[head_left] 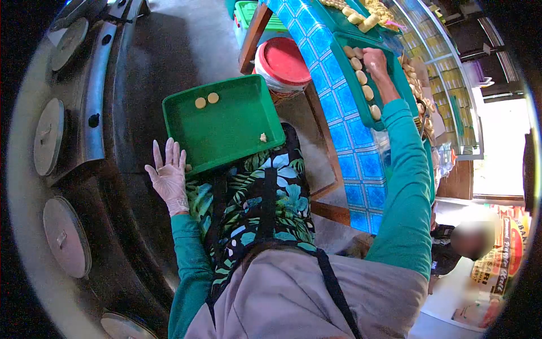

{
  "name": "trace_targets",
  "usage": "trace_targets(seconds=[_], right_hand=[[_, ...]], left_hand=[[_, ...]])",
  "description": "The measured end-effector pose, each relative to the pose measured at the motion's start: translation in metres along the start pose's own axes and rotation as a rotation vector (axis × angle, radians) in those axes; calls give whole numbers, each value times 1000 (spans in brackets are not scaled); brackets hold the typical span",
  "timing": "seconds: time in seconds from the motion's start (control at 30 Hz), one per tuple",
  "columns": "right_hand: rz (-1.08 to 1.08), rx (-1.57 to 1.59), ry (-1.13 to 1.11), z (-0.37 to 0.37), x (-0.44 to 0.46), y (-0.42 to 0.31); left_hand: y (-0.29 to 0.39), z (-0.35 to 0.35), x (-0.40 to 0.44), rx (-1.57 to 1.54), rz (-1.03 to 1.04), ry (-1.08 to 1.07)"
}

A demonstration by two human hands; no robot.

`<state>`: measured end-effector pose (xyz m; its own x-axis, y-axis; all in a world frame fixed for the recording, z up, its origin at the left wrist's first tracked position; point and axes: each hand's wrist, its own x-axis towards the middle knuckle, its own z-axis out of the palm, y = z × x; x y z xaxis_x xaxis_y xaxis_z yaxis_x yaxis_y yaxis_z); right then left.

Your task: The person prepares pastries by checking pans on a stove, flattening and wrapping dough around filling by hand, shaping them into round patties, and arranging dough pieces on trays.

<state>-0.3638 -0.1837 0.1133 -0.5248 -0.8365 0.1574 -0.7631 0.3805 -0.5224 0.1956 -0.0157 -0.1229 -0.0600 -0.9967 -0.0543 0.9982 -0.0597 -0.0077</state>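
Observation:
My left hand [169, 178], in a thin clear glove, is spread at the near left corner of a green tray [226, 133] on my lap. Two round flat dough pieces [206, 100] sit together near its far edge, and a small crumbly bit [263, 137] lies near its right side. On the tiled table, my right hand [375, 59] is closed over a second green tray [350, 42], fingers bent beside a row of oval dough pieces [361, 77]. Whatever those fingers hold is hidden.
A bucket with a red lid [285, 59] stands beside the blue-tiled table [353, 141]. Left of me is a dark stove-like counter with round metal lids [66, 237]. Farther right are glass shelves [446, 73] and a person [446, 248] at the lower right.

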Motion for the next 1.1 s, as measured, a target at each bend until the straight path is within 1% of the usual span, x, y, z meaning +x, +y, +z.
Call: trace_targets(seconds=[0.03, 0.1, 0.17, 0.2, 0.27, 0.3, 0.37, 0.4, 0.43, 0.47, 0.5, 0.53, 0.57, 0.6, 0.63, 0.67, 0.7, 0.73, 0.8, 0.87, 0.9, 0.97, 1.0, 1.07, 1.1], right_hand=[[-172, -181, 7, 1, 4, 6], [-346, -360, 12, 1, 9, 15], [-434, -245, 38, 2, 10, 20], [-443, -241, 29, -2, 7, 17], [-494, -611, 100, -11, 3, -5], [-574, -775, 152, -14, 2, -24], [-870, -849, 300, -10, 8, -70], [-1069, -753, 392, -6, 8, -89], [-1243, -615, 356, 4, -3, -121], [-1407, -472, 325, 21, -22, -154], [-1334, -416, 76, 40, -39, -175], [-1360, -235, 31, 80, -42, -181], [-1262, -276, -248, 122, -50, -183], [-1496, -153, -416, 153, -72, -186], [-1382, -286, -622, 196, -100, -188], [-1327, -507, -714, 208, -156, -201], [-1195, -414, -910, 244, -186, -190], [-1354, -167, -830, 246, -226, -181], [-1299, 79, -1031, 310, -282, -141], [-1157, -9, -1100, 343, -327, -128], [-1154, -11, -1106, 345, -343, -131], [-855, 10, -874, 344, -367, -136], [-851, 5, -866, 348, -371, -137], [-848, 81, -778, 356, -375, -136], [-775, 114, -780, 362, -377, -135]], left_hand=[[0, -1, 0, 4, -1, 5], [0, -2, -1, 3, -3, 9], [0, -2, 0, 4, -1, 14], [-1, -2, 0, 5, -12, 14], [-1, -2, -1, 57, 3, 21], [-1, -3, 0, 79, 9, 31], [-1, -8, 1, 87, 24, 98], [-1, -13, 1, 69, 27, 151], [2, -25, 1, 57, 14, 189], [2, -27, -1, 145, 48, 181], [1, -26, -2, 96, 52, 140], [0, -24, -2, 44, 53, 99], [0, -23, -2, 42, 61, 116], [1, -23, -2, -72, 43, 13], [3, -22, -2, -184, 29, -96], [5, -22, -3, -184, 48, -91], [6, -21, -5, -230, 62, -74], [8, -20, -7, -278, 77, -59], [11, -16, -8, -310, 93, -56], [11, -17, -7, -282, 105, -30], [11, -19, -6, -280, 98, -38], [10, -20, -6, -266, 90, -27], [9, -19, -4, -248, 82, -22], [7, -18, -4, -255, 67, -15], [7, -19, -3, -259, 63, -2]])
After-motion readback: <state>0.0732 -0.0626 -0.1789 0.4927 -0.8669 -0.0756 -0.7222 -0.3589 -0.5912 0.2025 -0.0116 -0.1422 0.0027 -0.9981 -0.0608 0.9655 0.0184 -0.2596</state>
